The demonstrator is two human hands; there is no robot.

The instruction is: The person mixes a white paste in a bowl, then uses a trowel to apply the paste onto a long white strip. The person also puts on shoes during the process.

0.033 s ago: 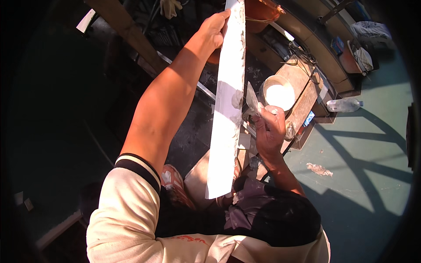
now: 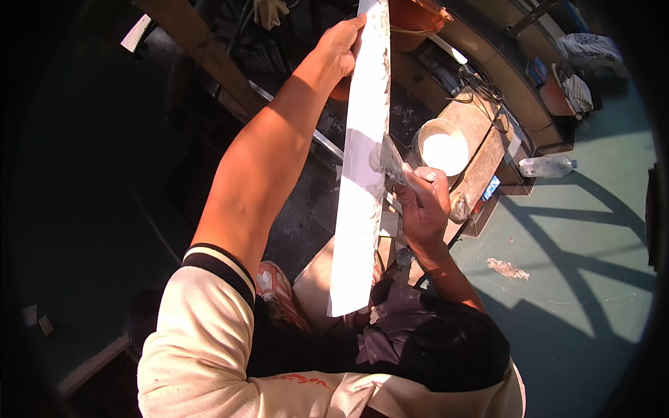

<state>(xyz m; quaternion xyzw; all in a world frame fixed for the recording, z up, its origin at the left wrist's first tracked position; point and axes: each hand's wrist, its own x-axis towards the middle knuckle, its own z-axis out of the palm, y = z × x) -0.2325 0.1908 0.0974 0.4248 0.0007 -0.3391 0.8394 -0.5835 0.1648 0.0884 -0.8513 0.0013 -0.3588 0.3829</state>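
A long white strip of board [image 2: 354, 230] runs from the top of the view down toward my lap, its right edge rough with pale paste. My left hand [image 2: 339, 47] is closed around its upper left edge; some fingers are hidden behind it. My right hand [image 2: 426, 202] grips a putty knife [image 2: 394, 159], its handle mostly covered by the fingers. The blade meets the board's right edge, beside a grey smear of filler [image 2: 378, 159]. Just beyond that hand stands a round tub [image 2: 437, 128] of bright white material.
The tub rests on a worn wooden plank [image 2: 481, 111] with black cable [image 2: 481, 89] at its far end. A clear plastic bottle [image 2: 547, 166] lies on the green floor to the right. An orange-brown bucket [image 2: 418, 24] is at the top, and a wooden beam [image 2: 202, 49] slants at upper left.
My right hand has shifted slightly left, bringing the putty knife's blade from beside the board onto its right edge. My left hand stays in place.
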